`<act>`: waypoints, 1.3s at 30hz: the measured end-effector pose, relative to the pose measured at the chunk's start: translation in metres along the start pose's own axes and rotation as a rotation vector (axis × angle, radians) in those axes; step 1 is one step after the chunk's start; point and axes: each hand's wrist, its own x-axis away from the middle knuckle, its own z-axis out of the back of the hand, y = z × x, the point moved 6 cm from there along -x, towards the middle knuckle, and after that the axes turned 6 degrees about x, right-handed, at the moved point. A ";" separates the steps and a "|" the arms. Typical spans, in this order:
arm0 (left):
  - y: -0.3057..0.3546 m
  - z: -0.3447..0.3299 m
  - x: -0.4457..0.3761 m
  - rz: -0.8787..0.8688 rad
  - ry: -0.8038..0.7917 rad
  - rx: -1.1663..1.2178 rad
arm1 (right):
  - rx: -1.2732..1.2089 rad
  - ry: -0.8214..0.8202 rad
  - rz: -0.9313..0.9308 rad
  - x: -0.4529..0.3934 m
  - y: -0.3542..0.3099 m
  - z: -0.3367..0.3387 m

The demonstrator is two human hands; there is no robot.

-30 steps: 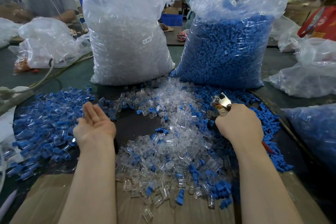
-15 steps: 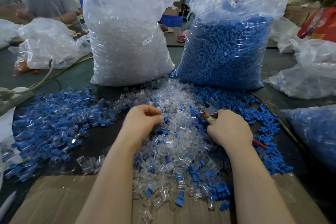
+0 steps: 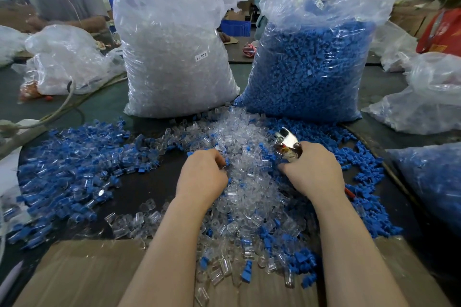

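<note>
Here, the left hand is resting on the heap of clear plastic pieces in the middle of the worktop, its fingers curling down into them; whether they are pinching a piece cannot be told. The right hand is lying just beside it on the same heap, its fingers gripping a metal tool whose tip is pointing away toward the bag of blue pieces. Loose blue pieces are ringing the heap.

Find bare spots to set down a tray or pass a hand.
Bare dark table between the blue parts and left hand; bare cardboard at near left. Crowded: clear parts between the hands, right hand gripping the metal tool, the clear-parts bag and blue-parts bag behind.
</note>
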 end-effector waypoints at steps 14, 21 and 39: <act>0.012 0.013 0.004 0.104 0.089 0.744 | -0.505 0.074 0.141 0.005 -0.017 0.013; 0.030 0.007 0.009 0.159 0.098 1.111 | -0.727 0.101 0.228 0.013 -0.031 0.018; 0.052 0.004 0.020 0.132 0.049 1.386 | -0.813 0.266 0.339 0.022 -0.040 0.026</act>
